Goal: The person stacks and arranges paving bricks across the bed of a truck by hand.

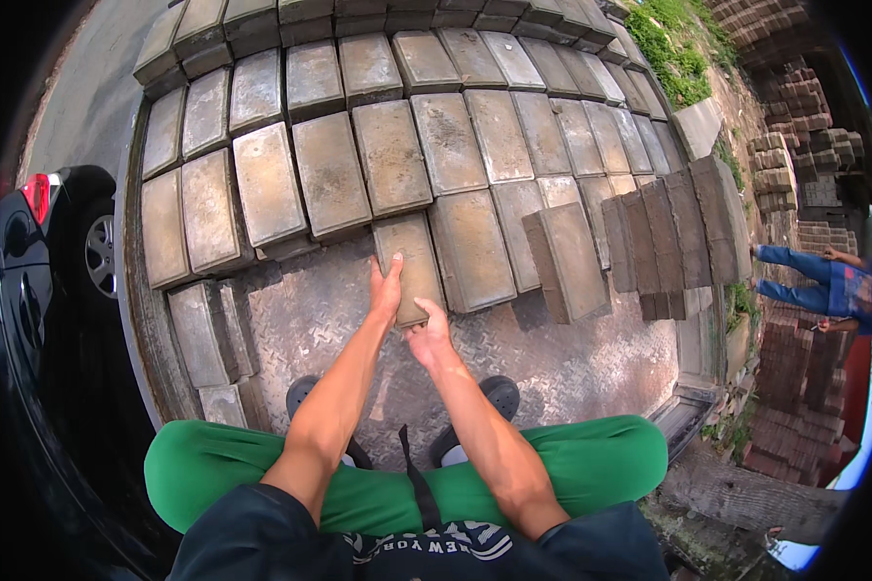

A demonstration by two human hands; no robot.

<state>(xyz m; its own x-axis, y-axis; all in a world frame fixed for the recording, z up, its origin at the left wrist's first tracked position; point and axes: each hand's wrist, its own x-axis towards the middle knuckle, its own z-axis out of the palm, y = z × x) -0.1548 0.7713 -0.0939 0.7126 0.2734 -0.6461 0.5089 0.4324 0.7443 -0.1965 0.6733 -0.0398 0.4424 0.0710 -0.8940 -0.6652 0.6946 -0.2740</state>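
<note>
Between my two hands is a grey-brown concrete paving block (409, 259), lying at the near edge of the rows. My left hand (386, 284) grips its left side, with the thumb laid on the top face. At its near right corner my right hand (430, 335) closes round the end, thumb on top and fingers partly hidden beneath. The block's far end touches a larger-looking paver (390, 155) in the row behind. To its right another paver (473, 250) sits close alongside. Both forearms reach forward over my bent knees.
Rows of pavers fill the far part of a metal truck bed (305, 310). A leaning paver (566, 261) and a tilted stack (676, 228) stand at right; more pavers (203, 334) lie at left. A dark car (53, 261) is beside the bed. Another person (824, 288) stands far right near stacked blocks.
</note>
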